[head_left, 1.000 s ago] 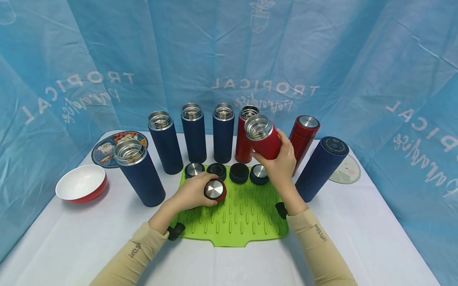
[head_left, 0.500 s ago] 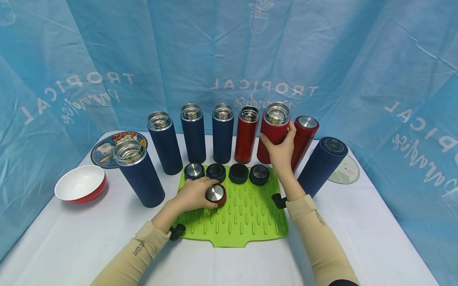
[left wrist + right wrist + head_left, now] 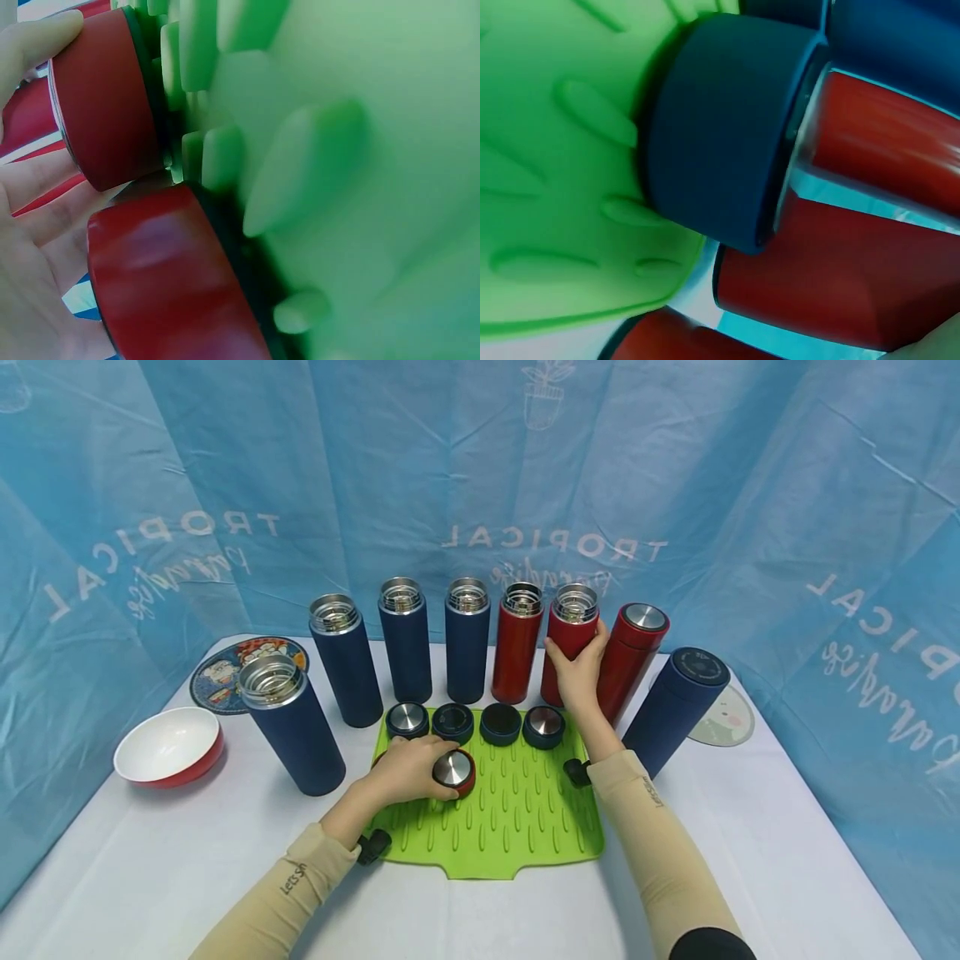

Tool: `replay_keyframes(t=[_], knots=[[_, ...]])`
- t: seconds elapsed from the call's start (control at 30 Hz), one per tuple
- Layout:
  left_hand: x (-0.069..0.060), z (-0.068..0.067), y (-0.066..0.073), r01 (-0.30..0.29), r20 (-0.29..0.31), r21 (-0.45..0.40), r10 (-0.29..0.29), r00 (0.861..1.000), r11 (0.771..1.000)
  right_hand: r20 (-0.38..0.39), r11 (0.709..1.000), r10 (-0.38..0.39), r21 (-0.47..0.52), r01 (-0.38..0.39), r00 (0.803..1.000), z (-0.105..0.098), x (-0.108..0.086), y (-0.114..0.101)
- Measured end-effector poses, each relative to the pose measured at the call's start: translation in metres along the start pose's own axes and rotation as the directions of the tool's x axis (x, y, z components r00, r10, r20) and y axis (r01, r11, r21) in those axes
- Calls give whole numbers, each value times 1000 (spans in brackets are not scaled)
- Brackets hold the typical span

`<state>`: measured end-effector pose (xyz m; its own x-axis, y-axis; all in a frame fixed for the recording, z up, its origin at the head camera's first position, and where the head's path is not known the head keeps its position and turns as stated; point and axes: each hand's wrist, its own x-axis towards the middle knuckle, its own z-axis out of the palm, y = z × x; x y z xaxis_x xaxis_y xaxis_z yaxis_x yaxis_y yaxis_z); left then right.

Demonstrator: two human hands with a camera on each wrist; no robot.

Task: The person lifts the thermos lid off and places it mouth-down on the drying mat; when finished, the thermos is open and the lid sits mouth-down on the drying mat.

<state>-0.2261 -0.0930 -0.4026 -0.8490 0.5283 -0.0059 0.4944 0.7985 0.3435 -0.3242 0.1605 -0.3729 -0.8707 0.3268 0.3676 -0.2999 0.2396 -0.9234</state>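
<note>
My left hand (image 3: 403,772) grips a red lid (image 3: 453,771) with a brushed silver top, resting on the green mat (image 3: 487,852). In the left wrist view, thumb and fingers are round this lid (image 3: 109,101), and a second red lid (image 3: 172,281) lies under the palm, mostly hidden in the head view. At the back, my right hand (image 3: 581,675) grips an uncapped red thermos bottle (image 3: 572,631) round its upper body. The bottle stands upright on the white table, between an uncapped red bottle (image 3: 517,647) and a capped red bottle (image 3: 632,652).
Several navy lids, one a silver-topped lid (image 3: 543,727), line the mat's back edge. Uncapped navy bottles, such as this bottle (image 3: 467,647), stand back and left. A capped navy bottle (image 3: 667,718) stands right. A bowl (image 3: 171,747) and patterned round mat (image 3: 217,681) lie left.
My right hand has carried the red bottle rightward and down, from tilted in the air to upright in the back row. My left hand has barely moved on its lid.
</note>
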Motion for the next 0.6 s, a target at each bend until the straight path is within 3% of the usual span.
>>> replay_keyframes(t=[0.6], knots=[[2, 2, -2, 10, 19, -14, -9, 1000, 1000, -61, 992, 111, -53, -114, 992, 9, 6, 12]])
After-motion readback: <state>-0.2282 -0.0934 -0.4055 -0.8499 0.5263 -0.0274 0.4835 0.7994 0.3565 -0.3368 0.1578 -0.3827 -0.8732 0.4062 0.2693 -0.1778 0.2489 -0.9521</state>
